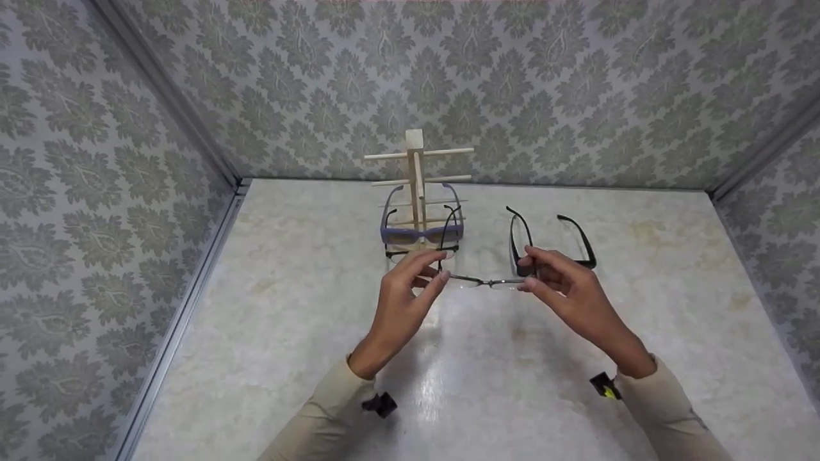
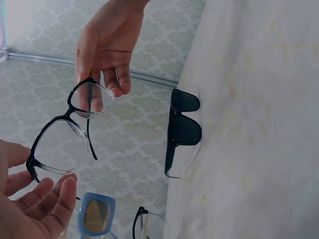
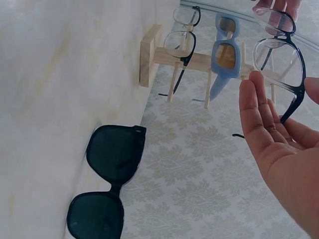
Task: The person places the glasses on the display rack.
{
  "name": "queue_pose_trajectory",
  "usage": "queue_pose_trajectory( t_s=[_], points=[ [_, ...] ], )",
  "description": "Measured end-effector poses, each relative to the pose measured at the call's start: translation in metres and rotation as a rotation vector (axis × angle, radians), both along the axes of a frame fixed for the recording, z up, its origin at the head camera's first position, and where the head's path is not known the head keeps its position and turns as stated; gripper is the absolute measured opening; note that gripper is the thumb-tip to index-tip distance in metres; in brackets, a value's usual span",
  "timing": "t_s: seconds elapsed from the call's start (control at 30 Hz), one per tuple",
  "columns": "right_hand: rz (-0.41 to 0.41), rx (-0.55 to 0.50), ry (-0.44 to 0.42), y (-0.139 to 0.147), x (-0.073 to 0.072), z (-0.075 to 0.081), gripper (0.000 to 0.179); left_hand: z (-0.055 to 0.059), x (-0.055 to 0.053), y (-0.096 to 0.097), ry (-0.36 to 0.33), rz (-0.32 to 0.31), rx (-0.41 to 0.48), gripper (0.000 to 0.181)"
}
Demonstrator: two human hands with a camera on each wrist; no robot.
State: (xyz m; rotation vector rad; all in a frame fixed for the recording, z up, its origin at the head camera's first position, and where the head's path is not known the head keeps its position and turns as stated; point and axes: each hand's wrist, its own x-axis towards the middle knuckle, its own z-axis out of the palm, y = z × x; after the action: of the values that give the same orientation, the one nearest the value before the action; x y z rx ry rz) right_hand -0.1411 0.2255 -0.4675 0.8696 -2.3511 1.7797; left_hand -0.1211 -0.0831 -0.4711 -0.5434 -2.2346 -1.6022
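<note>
My left hand (image 1: 407, 298) and right hand (image 1: 573, 291) each pinch one side of a pair of clear-lensed eyeglasses (image 1: 490, 282), held above the table with the temples unfolded. In the left wrist view the eyeglasses (image 2: 65, 116) show black upper rims and clear lower rims. Beyond the hands stands a wooden glasses rack (image 1: 415, 139). Blue-framed sunglasses (image 3: 227, 59) hang on it, with black-and-clear eyeglasses (image 3: 187, 52) on the pegs below. Dark-lensed black sunglasses (image 3: 114, 154) rest on the table behind my right hand, which partly covers them in the head view.
The rack's upper pegs (image 1: 448, 152) stick out to both sides. A pale marbled table (image 1: 269, 333) carries everything. Patterned panels (image 1: 538, 77) with metal edge rails (image 1: 182, 307) enclose it at the back and sides.
</note>
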Motion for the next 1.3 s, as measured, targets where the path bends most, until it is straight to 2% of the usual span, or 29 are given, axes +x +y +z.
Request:
queue_pose_trajectory(
  t_s=[0.47, 0.87, 1.13, 1.3],
  points=[
    [0.023, 0.041, 0.020, -0.023, -0.008, 0.021, 0.055, 0.018, 0.008, -0.021, 0.066, 0.043, 0.027, 0.033],
    [0.072, 0.043, 0.027, -0.044, -0.016, 0.031, 0.053, 0.023, 0.012, -0.039, 0.086, 0.101, 0.047, 0.034],
    [0.096, 0.051, 0.024, -0.056, -0.025, 0.036, 0.053, 0.026, 0.009, -0.050, 0.107, 0.127, 0.062, 0.032],
    [0.115, 0.033, -0.011, -0.062, -0.031, 0.036, 0.054, 0.027, 0.005, -0.055, 0.092, 0.137, 0.071, 0.032]
  ],
)
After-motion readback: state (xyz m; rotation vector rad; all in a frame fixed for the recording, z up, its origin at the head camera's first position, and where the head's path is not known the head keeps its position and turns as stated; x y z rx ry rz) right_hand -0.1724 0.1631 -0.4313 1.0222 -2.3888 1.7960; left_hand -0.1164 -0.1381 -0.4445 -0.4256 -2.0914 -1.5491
